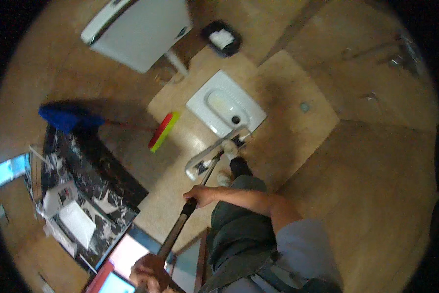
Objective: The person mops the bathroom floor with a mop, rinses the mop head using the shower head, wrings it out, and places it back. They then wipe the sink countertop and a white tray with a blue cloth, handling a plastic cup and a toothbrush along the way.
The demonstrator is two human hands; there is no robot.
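Note:
Both of my hands are wrapped round the pole of a flat mop (175, 232), which slants across the view from the lower left toward the middle. My right hand (201, 195) grips it at the dark collar, where the thin metal rod begins. Near the lower edge my left hand (151, 272) is closed round the upper end. The long grey mop head (201, 158) lies on the tiled floor, beside the near edge of a white squat toilet (223, 104). My light-coloured shoe (229, 148) is at the mop head; whether it presses on it I cannot tell.
A red and yellow broom head (163, 132) is left of the toilet. A black bin (222, 39) with white paper stands behind it, near a white tank (141, 36) with a pipe. The dark marble counter (102, 163) on the left holds a white tray (77, 223).

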